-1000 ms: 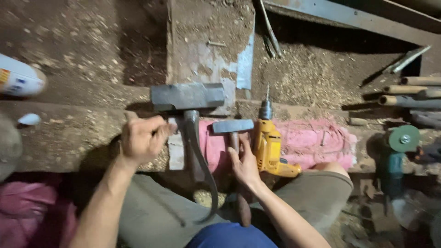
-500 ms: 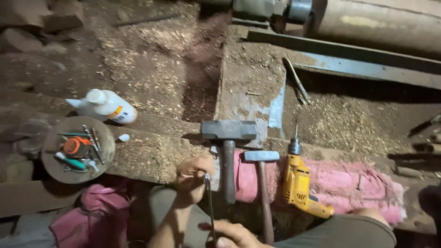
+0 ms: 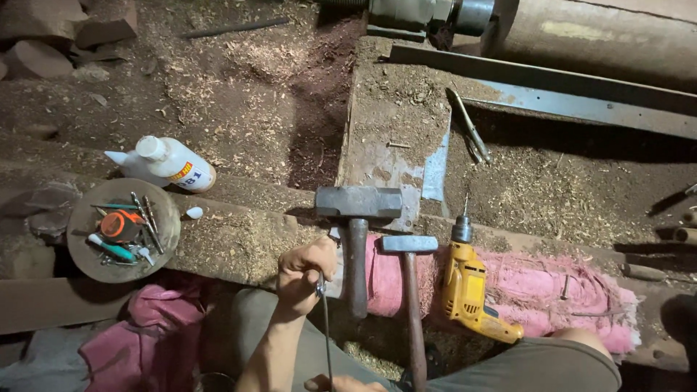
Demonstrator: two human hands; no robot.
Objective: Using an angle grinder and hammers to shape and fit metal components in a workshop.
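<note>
Two hammers lie side by side on the sawdust-covered bench: a heavy sledge hammer (image 3: 356, 218) with its dark block head at twelve o'clock and its handle running toward six, and just at its three o'clock a lighter hammer (image 3: 411, 276) with a long wooden handle. The left hand (image 3: 305, 272) sits just at nine o'clock of the sledge handle, curled into a fist and pinching the top of a thin metal rod (image 3: 324, 327) that runs straight down toward six o'clock. At the bottom edge the right hand (image 3: 345, 383) shows only as a few fingertips near the rod's lower end; whether it grips the rod I cannot tell. A yellow drill (image 3: 468, 294) rests at three o'clock of the lighter hammer, bit pointing to twelve, on a pink cloth (image 3: 552, 290). Well off at nine o'clock of the left hand stands a round dish (image 3: 163, 218) holding small bits and an orange piece, and at its twelve o'clock a white glue bottle (image 3: 170, 163) lies on its side. Pliers (image 3: 468, 131) lie at one o'clock of the sledge head.
</note>
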